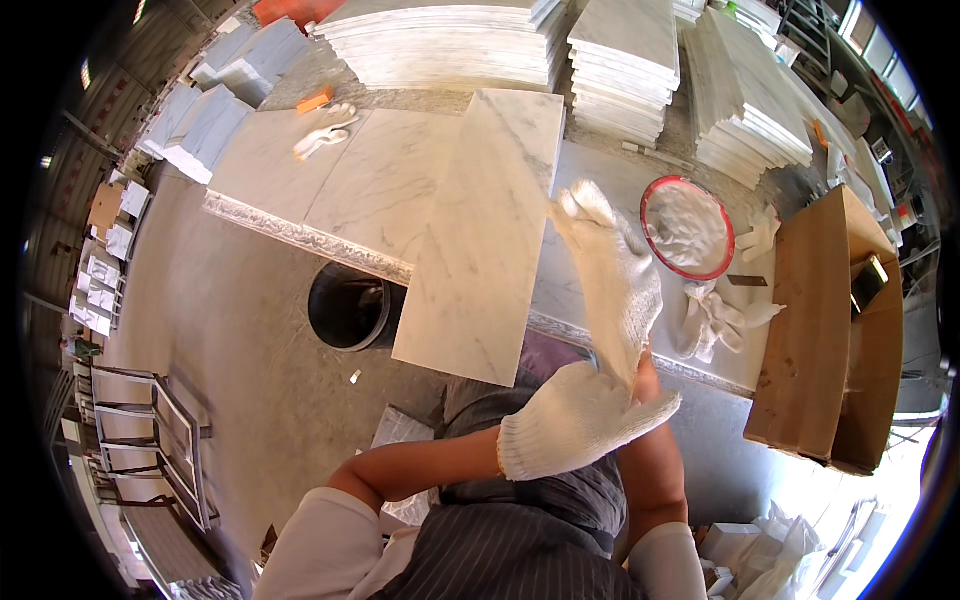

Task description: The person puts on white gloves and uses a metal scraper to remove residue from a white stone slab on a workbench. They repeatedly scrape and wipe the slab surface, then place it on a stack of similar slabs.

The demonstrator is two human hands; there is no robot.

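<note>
My left hand (570,425), in a white knitted glove, reaches across to my right wrist. Its fingers are closed on the cuff of the other white glove (632,290), pulling at it there. That glove covers my right hand (610,260), which points away from me with its fingers stretched and nothing in them; bare wrist shows below the cuff. Just left of my right hand, a pale veined marble slab (475,270) lies slantwise across the worktable, its near end jutting past the front edge toward my body.
On the worktable (380,180) are loose white gloves (715,320), a red-rimmed basin (690,225) of white material, a small flat metal blade (747,281) and an orange block (315,99). A cardboard box (810,330) stands right, a black bucket (345,310) below, slab stacks (440,50) behind.
</note>
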